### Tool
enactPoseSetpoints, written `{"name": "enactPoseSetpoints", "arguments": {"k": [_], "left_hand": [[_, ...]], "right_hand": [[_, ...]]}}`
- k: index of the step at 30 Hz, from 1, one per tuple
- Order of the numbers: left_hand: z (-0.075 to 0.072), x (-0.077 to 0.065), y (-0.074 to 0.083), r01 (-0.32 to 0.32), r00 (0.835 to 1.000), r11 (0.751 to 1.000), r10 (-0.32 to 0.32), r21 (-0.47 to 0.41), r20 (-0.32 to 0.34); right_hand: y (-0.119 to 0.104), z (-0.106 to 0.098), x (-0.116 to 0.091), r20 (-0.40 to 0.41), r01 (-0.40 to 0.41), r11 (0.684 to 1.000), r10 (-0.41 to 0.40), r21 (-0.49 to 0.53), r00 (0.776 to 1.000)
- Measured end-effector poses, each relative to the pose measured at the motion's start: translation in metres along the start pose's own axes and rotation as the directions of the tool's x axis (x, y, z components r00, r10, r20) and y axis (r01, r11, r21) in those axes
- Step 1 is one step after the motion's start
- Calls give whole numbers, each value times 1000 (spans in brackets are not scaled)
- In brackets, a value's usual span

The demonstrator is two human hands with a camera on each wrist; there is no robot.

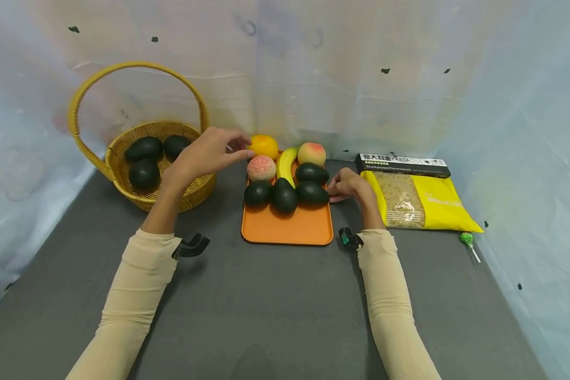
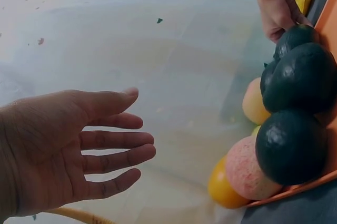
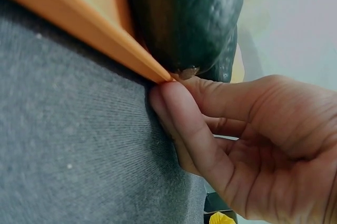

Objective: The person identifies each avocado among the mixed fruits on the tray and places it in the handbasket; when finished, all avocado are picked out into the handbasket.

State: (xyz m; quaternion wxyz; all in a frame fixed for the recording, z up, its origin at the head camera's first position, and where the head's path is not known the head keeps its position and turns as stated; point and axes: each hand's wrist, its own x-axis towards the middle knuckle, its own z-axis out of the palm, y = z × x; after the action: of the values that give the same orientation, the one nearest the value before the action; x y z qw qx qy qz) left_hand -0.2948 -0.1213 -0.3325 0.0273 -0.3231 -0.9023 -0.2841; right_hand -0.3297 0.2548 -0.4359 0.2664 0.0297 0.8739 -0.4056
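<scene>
Grey table, bearing an orange tray. Four avocados, upon the tray. Right hand: pinches the tray's right rim. Left hand: fingers loosely extended, apparently just apart from the yellow-orange fruit.

We record one orange-coloured tray, rectangular, lying on the tabletop, right rim pinched by the right hand. We count four dark avocados, a banana between two pinkish peaches; at back left, a round orange near the left hand.
</scene>
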Motion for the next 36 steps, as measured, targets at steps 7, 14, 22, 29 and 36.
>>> {"name": "enactPoseSetpoints", "arguments": {"k": [7,14,22,29,36], "left_hand": [[7,13,-5,0,999,1000,-1,10,47],[14,16,-13,6,999,1000,-6,-9,52],[21,22,-13,-55,991,997,48,55,125],[32,20,-11,-1,965,996,-23,91,259],[47,18,-9,48,913,990,-98,133,395]], "right_hand": [[2,1,-1,-10,-13,1000,13,-7,1000],[4,3,0,-6,-8,1000,8,-20,1000],[-1,0,0,-25,9,1000,-9,-15,1000],[-1,-2,0,-29,-4,1000,4,0,1000],[-1,-1,0,-33,-12,1000,12,5,999]]}}
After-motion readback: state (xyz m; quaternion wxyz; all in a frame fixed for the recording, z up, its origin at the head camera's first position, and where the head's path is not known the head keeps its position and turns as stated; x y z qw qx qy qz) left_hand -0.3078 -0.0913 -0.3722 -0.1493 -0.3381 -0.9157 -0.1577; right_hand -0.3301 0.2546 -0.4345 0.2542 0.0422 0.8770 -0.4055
